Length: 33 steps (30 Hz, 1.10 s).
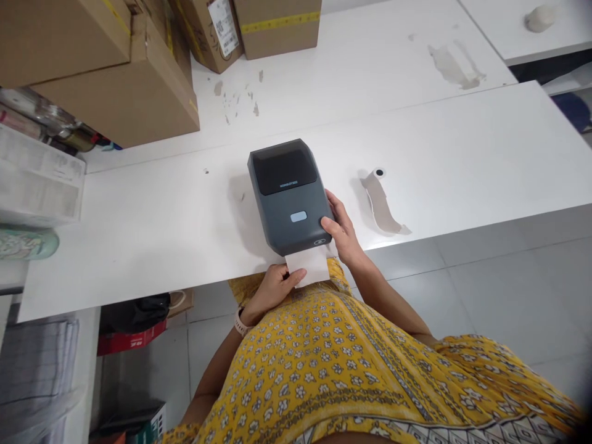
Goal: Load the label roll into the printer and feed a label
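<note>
A dark grey label printer [287, 206] with a black window and a pale button rests near the front edge of the white table. From its front slot a blank white paper label [312, 266] sticks out over the edge. My left hand [280, 282] pinches this paper at its left side, thumb on top, the other fingers mostly hidden beneath. My right hand [341, 227] grips the printer's right front corner, with the thumb on the top and the fingers along the side. To the right lies a small paper roll [378, 173] with a curled strip [383, 213] trailing from it.
Cardboard boxes [124, 92] stand at the back left of the white table [462, 154]. A white box [39, 176] and a green bottle [28, 243] sit at the left edge. Below, a shelf holds a black bag [139, 313]. Peeled patches mark the tabletop.
</note>
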Motion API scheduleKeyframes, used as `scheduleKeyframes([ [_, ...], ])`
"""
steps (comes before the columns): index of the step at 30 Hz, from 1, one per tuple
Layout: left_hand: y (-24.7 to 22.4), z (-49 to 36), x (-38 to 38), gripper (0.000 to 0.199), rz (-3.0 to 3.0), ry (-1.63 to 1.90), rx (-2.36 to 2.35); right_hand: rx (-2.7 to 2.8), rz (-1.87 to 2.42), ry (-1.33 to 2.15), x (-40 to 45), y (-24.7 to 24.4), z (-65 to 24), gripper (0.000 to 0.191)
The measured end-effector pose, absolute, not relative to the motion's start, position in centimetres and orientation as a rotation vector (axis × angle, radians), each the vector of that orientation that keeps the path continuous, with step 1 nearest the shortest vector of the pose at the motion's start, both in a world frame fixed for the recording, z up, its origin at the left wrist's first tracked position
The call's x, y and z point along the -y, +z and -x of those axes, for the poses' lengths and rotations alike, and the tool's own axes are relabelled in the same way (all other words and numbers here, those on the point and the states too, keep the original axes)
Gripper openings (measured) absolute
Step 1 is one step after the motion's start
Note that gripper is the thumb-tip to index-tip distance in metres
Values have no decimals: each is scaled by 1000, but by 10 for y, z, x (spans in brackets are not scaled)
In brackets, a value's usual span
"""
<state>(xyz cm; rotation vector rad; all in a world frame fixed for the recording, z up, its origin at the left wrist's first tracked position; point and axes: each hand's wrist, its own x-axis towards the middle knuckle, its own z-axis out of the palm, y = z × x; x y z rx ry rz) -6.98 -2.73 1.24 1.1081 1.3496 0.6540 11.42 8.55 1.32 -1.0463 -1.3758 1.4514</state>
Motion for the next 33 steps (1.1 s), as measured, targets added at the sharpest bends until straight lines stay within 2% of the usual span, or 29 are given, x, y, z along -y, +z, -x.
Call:
scheduleKeyframes([
  [3, 20, 87, 27, 47, -1254, 707, -1550, 1400, 1095, 1368, -84, 23, -112, 82],
  [8, 34, 97, 22, 31, -1180, 1411, -1881, 1467, 1147, 1322, -88, 43, -100, 94],
  [9, 35, 95, 19, 32, -1174, 1484, -1876, 1464, 1166, 1320, -89, 45, -97, 96],
  [12, 36, 83, 4, 67, -1137, 1416, -1753, 1432, 1205, 1319, -91, 48, -92, 99],
  [16, 39, 68, -18, 83, -1013, 1303, -1551, 1404, 1174, 1379, -96, 49, -91, 102],
  [21, 47, 68, -33, 91, -979, 1306, -1490, 1439, 1192, 1439, -105, 50, -94, 108],
  [29, 42, 68, -37, 95, -986, 1361, -1462, 1506, 1153, 1357, -107, 45, -95, 101],
  [33, 28, 63, -21, 81, -1111, 1418, -1546, 1484, 1090, 1337, -96, 36, -102, 82],
])
